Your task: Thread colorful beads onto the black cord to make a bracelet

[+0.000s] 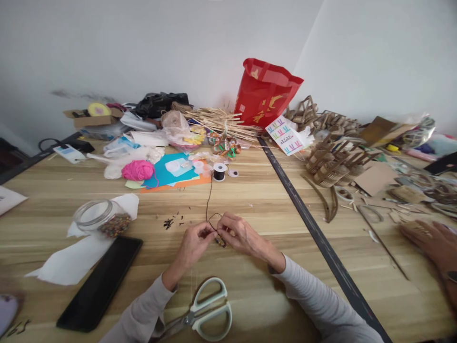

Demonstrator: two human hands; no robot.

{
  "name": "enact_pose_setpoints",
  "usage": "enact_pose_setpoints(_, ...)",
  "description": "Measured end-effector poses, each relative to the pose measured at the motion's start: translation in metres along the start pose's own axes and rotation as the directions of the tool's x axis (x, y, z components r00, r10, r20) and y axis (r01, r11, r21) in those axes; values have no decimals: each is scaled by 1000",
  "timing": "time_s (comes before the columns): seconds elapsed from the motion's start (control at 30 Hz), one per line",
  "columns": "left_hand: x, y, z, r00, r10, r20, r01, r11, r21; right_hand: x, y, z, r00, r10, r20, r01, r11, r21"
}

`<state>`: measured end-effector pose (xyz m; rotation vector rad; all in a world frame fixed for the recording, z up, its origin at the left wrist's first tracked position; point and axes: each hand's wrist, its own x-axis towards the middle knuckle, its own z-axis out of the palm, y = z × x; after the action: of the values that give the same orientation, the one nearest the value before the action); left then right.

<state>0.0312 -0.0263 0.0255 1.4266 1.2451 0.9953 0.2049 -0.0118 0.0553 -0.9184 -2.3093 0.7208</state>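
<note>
Left hand (193, 243) and right hand (240, 233) pinch the black thread (209, 200) together — spool (219, 172) beyond, card (285, 136) reading "COFFEE", scissors (203, 312) near.

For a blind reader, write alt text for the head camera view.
Two hands, left hand and right hand, pinch a thin black thread running to a spool on a cluttered wooden table. Scissors lie nearest; another person's hand rests at right.

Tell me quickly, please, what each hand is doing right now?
Left hand: fingers pinched shut on the black thread.
Right hand: pinched on the same thread's loop, with small beads strung below it.
</note>
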Motion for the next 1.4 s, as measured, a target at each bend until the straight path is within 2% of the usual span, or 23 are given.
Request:
enact_pose_setpoints(0.1, 0, 0, 0, 999, -18, 29, 19, 1000, -20, 0, 0, 0, 1000, 15, -3, -15, 1000, 23)
enact_pose_setpoints(0.3, 2, -6, -2, 976, -96, 194, 143, 959, -245, 1, 4, 2, 999, 43, -11, -41, 991, 127)
enact_pose_setpoints(0.47, 1, -8, -5, 963, -105, 247, 185, 927, -326, 1, 5, 3, 999, 21, -29, -17, 989, 147)
enact_pose_setpoints(1.17, -1, -8, -8, 942, -209, 263, 304, 865, -399, 0, 5, 10, 999, -1, -52, 7, 994, 113)
enact_pose_setpoints(1.4, -1, -6, -8, 932, -232, 280, 339, 830, -443, -2, 2, 9, 999, -48, -10, 48, 998, 26)
